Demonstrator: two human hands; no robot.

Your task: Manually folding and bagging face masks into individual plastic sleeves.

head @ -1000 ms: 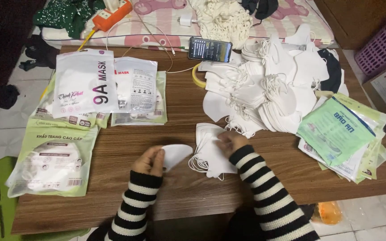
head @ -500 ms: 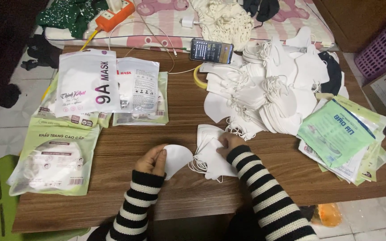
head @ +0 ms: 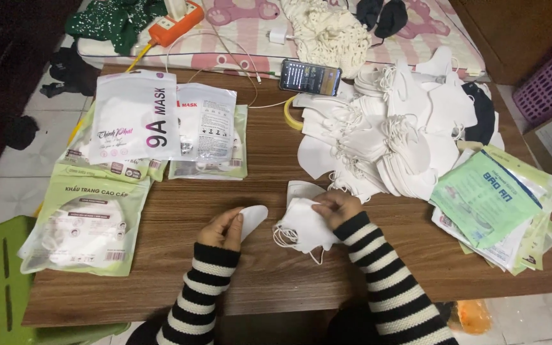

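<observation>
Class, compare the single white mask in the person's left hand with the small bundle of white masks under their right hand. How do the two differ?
The single mask is one flat folded piece; the bundle is several masks stacked. The single mask is pinched by the left hand with its tip raised; the bundle lies on the table under the right hand. Loose ear loops trail from the bundle; none show on the single mask. Both are white.

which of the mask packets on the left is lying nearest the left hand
The light green packet with a white mask pictured on it, at the table's front left corner beside the left hand; the other packets lie farther back.
</observation>
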